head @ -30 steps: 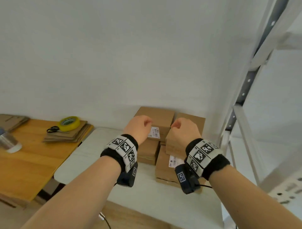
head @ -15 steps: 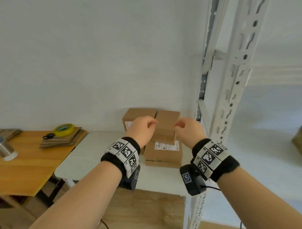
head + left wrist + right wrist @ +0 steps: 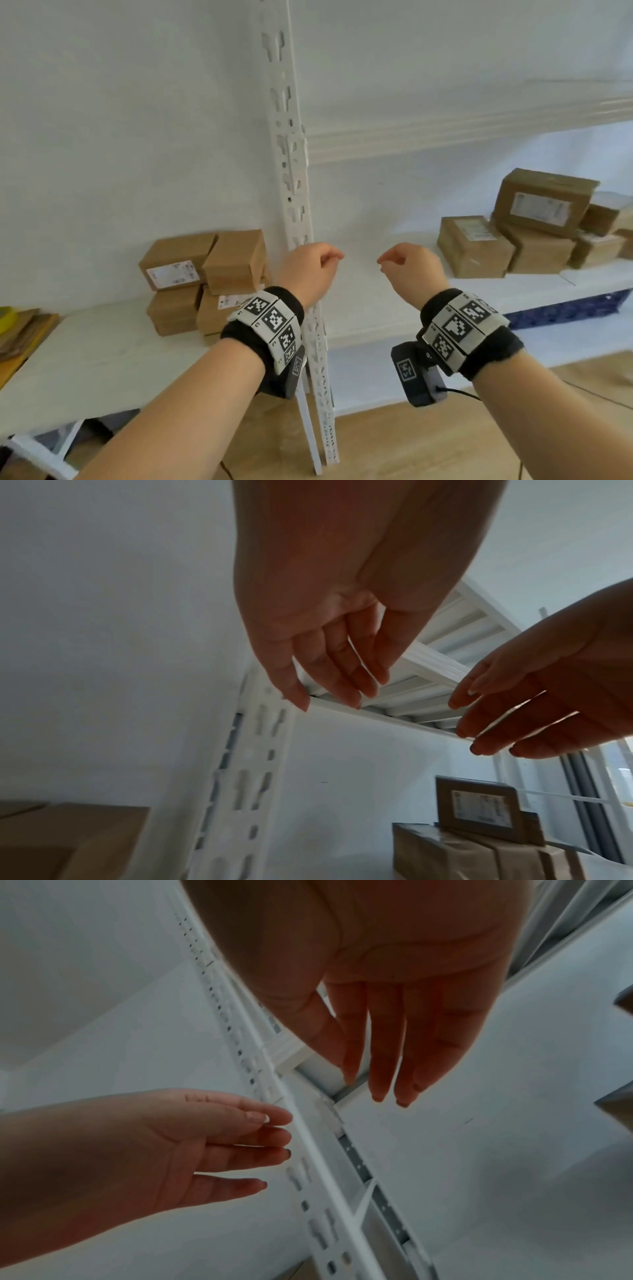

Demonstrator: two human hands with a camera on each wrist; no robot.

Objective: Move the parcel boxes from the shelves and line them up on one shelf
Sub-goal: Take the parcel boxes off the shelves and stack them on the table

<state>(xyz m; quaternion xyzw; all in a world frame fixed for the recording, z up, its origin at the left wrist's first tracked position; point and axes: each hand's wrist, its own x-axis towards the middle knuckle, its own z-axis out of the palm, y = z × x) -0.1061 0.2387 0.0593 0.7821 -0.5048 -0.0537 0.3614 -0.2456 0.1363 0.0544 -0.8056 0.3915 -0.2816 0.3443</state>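
Note:
Several brown parcel boxes stand stacked on a white table at the left. More parcel boxes lie piled on the white shelf at the right, one labelled box on top. My left hand hovers in front of the shelf upright, fingers relaxed and holding nothing. My right hand hangs beside it over the bare left part of the shelf, also holding nothing. The wrist views show both the left hand and the right hand with loose straight fingers.
A higher shelf beam runs above the hands. A wooden table with flat cardboard and a tape roll sits at the far left. Wood floor shows below the shelf.
Both hands have come away from the stacked boxes on the table and moved right, in front of the shelf. The view has swung right, bringing the shelf's boxes into sight.

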